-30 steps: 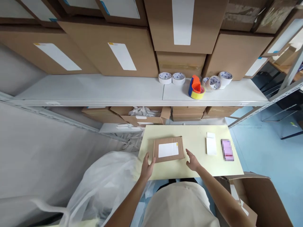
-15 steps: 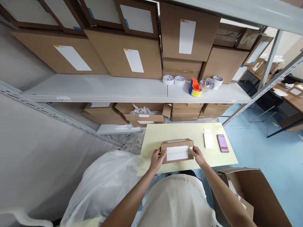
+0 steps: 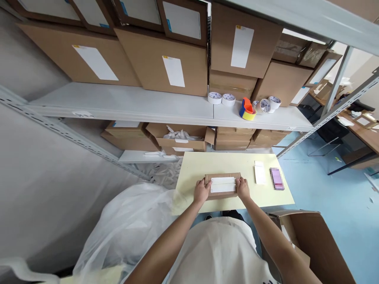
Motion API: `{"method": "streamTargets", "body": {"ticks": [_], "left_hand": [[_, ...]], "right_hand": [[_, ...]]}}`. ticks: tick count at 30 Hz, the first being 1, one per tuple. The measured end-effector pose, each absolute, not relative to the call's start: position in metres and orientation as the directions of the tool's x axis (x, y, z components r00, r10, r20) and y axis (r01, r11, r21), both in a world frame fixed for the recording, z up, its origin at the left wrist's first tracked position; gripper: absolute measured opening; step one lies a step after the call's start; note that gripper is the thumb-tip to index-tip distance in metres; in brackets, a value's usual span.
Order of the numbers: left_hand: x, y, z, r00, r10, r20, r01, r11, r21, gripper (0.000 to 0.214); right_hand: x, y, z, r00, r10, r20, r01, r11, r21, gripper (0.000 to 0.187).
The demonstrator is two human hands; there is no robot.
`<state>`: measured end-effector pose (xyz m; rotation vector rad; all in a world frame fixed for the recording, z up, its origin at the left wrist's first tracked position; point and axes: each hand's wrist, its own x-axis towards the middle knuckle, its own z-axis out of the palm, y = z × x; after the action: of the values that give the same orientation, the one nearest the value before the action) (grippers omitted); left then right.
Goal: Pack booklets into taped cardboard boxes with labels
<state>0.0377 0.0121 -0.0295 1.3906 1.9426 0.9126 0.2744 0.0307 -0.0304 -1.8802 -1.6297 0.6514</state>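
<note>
A small flat brown cardboard box (image 3: 222,176) with a white label on top sits near the front of a pale yellow table (image 3: 195,165). My left hand (image 3: 201,191) grips the box's left end, fingers curled over its edge. My right hand (image 3: 243,187) grips the right end the same way. The box is held between both hands, tilted towards me.
White label sheets (image 3: 260,174) and a pink item (image 3: 276,178) lie on the table's right. Tape rolls (image 3: 221,98) and an orange tape dispenser (image 3: 247,109) stand on the white shelf (image 3: 133,104) below stacked cartons. A clear plastic bag (image 3: 124,232) is at left, an open carton (image 3: 310,244) at right.
Both hands closed on the box's ends and tipped it up towards me; a second ago they lay open beside the box, which lay flat. The camera view shifted slightly.
</note>
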Motion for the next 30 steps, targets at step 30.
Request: {"method": "streamTargets", "body": {"ticks": [30], "left_hand": [[0.097, -0.008, 0.002, 0.050, 0.992, 0.115, 0.797, -0.109, 0.594, 0.049]], "right_hand": [[0.299, 0.007, 0.010, -0.384, 0.910, 0.156, 0.699, 0.397, -0.596, 0.053]]}}
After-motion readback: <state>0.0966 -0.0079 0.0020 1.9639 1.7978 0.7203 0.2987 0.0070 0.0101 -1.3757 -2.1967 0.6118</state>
